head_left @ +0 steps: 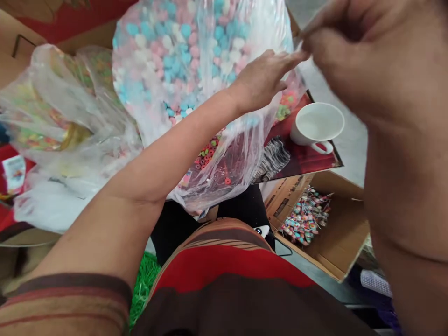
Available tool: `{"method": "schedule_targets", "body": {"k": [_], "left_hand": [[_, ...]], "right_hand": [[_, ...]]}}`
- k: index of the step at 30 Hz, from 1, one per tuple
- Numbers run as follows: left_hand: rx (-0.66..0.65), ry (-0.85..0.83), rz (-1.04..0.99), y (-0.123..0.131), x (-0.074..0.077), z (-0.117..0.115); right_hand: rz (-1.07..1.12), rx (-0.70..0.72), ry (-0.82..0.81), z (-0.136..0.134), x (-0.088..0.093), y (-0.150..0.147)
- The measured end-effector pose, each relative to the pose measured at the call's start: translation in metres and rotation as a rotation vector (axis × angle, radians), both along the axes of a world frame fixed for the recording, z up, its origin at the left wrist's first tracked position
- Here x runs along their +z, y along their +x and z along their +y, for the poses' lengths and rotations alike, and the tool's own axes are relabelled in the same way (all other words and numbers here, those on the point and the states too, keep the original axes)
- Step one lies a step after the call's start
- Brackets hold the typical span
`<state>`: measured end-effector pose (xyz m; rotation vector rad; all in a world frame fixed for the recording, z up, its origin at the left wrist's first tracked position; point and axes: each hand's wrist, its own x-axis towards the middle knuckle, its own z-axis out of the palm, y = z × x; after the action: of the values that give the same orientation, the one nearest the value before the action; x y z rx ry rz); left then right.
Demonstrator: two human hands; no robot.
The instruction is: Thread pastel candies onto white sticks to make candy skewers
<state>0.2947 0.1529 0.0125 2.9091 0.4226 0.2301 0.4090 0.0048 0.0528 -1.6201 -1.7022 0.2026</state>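
Left of hands: spare bags [59,112]. Beneath both hands: candy bag [175,60], probably heavy, soft, with slippery film; best gripped at the gathered neck. On it: left hand [266,79], fingers flat. Beside: right hand [350,51], apparently pinching the film edge. Below: cup [318,123].

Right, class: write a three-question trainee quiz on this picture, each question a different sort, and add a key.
1. True or false: the cup lies on its side.
2. What does the box hold? A lollipops; B spoons; C bottles.
3. Fill the gap: the left hand is over the clear ___ of sweets.
Key: 1 false, it stands upright; 2 A; 3 bag.
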Motion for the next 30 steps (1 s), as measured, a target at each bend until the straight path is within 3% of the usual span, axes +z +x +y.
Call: {"method": "schedule_targets", "body": {"k": [1,4,5,8,11,20,23,26,30], "left_hand": [[0.01,0.02,-0.004,-0.004,0.002,-0.003],[0.026,0.06,0.03,-0.016,0.01,-0.008],[0.019,0.066,0.037,-0.02,0.013,-0.009],[0.025,0.074,0.041,-0.032,0.019,-0.011],[0.043,0.096,0.059,-0.042,0.021,-0.011],[-0.018,0.051,-0.195,-0.047,-0.005,0.004],[0.003,0.049,-0.213,-0.045,-0.005,0.005],[0.032,0.053,-0.217,-0.042,-0.001,0.004],[0.049,0.074,-0.204,-0.034,0.002,0.003]], "right_hand": [[-0.007,0.01,-0.048,-0.011,-0.004,-0.02],[0.022,0.516,-0.338,-0.028,-0.04,-0.073],[-0.035,0.584,-0.365,-0.029,-0.056,-0.087],[-0.296,0.55,-0.447,-0.031,-0.097,-0.114],[-0.471,0.494,-0.485,-0.036,-0.115,-0.126],[-0.475,0.466,-0.416,-0.042,-0.129,-0.136],[-0.391,0.42,-0.393,-0.045,-0.129,-0.135],[-0.219,0.382,-0.334,-0.05,-0.114,-0.126],[0.134,0.327,-0.072,-0.051,-0.072,-0.085]]}}
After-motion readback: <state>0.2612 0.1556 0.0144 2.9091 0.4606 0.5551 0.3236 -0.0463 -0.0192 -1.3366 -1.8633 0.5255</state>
